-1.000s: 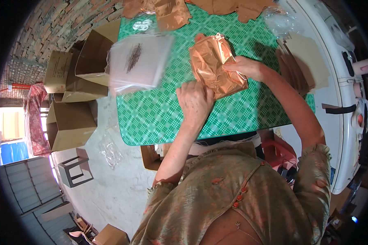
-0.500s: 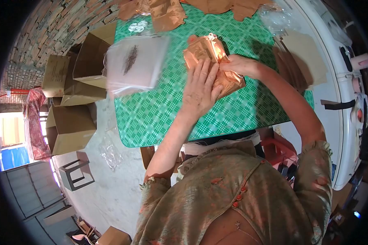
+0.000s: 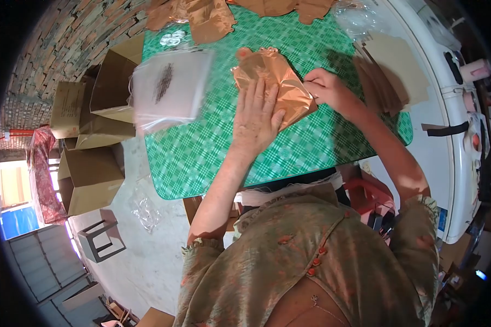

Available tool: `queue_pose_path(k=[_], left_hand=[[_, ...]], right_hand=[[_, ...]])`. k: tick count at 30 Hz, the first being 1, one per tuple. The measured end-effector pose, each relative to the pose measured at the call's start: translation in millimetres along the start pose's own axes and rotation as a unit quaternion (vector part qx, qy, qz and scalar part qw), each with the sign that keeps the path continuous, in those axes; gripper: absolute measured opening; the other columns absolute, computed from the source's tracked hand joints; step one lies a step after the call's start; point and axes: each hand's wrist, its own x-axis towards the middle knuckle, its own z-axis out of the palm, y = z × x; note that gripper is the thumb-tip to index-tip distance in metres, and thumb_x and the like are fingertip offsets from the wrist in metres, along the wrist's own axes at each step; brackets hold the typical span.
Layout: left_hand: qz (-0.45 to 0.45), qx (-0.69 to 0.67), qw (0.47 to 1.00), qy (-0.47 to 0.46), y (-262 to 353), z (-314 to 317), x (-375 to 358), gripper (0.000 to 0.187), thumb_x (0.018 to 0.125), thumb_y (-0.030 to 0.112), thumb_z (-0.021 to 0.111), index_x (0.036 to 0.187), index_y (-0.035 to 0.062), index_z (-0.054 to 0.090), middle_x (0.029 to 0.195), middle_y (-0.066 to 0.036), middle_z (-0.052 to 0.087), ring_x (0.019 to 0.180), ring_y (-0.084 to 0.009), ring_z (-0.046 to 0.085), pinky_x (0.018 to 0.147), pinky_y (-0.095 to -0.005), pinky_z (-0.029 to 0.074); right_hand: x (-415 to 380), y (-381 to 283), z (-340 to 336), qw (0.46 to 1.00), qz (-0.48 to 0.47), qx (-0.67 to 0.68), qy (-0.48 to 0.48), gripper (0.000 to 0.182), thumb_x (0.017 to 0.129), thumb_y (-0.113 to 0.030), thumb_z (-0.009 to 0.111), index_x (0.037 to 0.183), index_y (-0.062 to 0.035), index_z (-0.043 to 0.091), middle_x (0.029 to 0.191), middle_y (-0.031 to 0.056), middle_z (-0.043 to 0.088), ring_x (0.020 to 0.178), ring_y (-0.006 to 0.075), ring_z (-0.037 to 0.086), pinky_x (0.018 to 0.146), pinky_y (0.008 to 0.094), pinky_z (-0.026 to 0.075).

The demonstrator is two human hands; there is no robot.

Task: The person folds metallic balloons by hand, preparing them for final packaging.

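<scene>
A shiny copper-coloured foil piece [image 3: 290,97], folded flat with a crinkled surface, lies on the green checked tablecloth [image 3: 202,158]. My left hand [image 3: 255,119] rests on its lower left part, palm down with the fingers stretched out. At its right edge, my right hand [image 3: 331,94] has its fingers curled closed, thumb and forefinger pinching the foil's edge. Small scalloped tabs stick out along the foil's far end. To the left of my left hand is a stack of clear plastic bags [image 3: 172,87] with dark print.
More copper foil pieces [image 3: 210,22] lie along the table's far edge, near white round pieces [image 3: 173,38]. Brown card sheets [image 3: 395,73] and crumpled clear plastic [image 3: 354,19] are at the right. Cardboard boxes [image 3: 93,180] and a small stool [image 3: 101,240] stand on the left floor.
My right hand has moved from the middle of the foil out to its right edge. The foil's right part now lies flatter and wider. My left hand stays pressed on it.
</scene>
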Motion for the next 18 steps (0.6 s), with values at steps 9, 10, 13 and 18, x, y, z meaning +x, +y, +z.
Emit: queue_pose_path(k=[9, 10, 13, 18], left_hand=[[0.001, -0.003, 1.0, -0.002, 1.5, -3.9, 0.5, 0.06, 0.111, 0.044, 0.047, 0.161, 0.011, 0.047, 0.167, -0.024, 0.038, 0.157, -0.0405, 0.032, 0.131, -0.055, 0.022], [0.003, -0.004, 1.0, 0.0, 1.0, -3.6, 0.2, 0.06, 0.111, 0.044, 0.047, 0.161, 0.0115, 0.047, 0.168, -0.024, 0.038, 0.157, -0.0406, 0.032, 0.131, -0.0549, 0.022], [0.003, -0.004, 1.0, -0.002, 1.4, -2.2, 0.5, 0.059, 0.111, 0.044, 0.047, 0.16, 0.0125, 0.049, 0.168, -0.024, 0.038, 0.157, -0.041, 0.032, 0.131, -0.0547, 0.022], [0.004, 0.003, 1.0, -0.002, 2.4, -4.9, 1.8, 0.057, 0.11, 0.044, 0.048, 0.159, 0.0135, 0.051, 0.168, -0.024, 0.039, 0.157, -0.0423, 0.032, 0.131, -0.0546, 0.022]], right_hand=[[-40.8, 36.7, 20.3, 0.951, -0.173, -0.2, 0.158, 0.017, 0.095, -0.016, 0.076, 0.104, -0.0039, 0.068, 0.09, 0.0119, 0.072, 0.082, 0.0298, 0.068, 0.075, 0.0417, 0.055], [-40.2, 40.5, 22.2, 0.932, -0.19, -0.257, 0.171, 0.015, 0.094, -0.016, 0.077, 0.101, -0.0049, 0.069, 0.09, 0.0106, 0.071, 0.083, 0.0319, 0.067, 0.076, 0.0433, 0.054], [-34.7, 48.7, 32.2, 0.879, -0.261, -0.314, 0.246, 0.016, 0.094, -0.013, 0.076, 0.087, -0.0021, 0.067, 0.083, 0.0099, 0.06, 0.08, 0.0325, 0.059, 0.071, 0.044, 0.049], [-36.7, 57.6, 43.8, 0.823, -0.232, -0.429, 0.292, 0.023, 0.093, -0.024, 0.075, 0.081, -0.0091, 0.061, 0.084, 0.008, 0.057, 0.086, 0.0324, 0.058, 0.075, 0.0488, 0.046]])
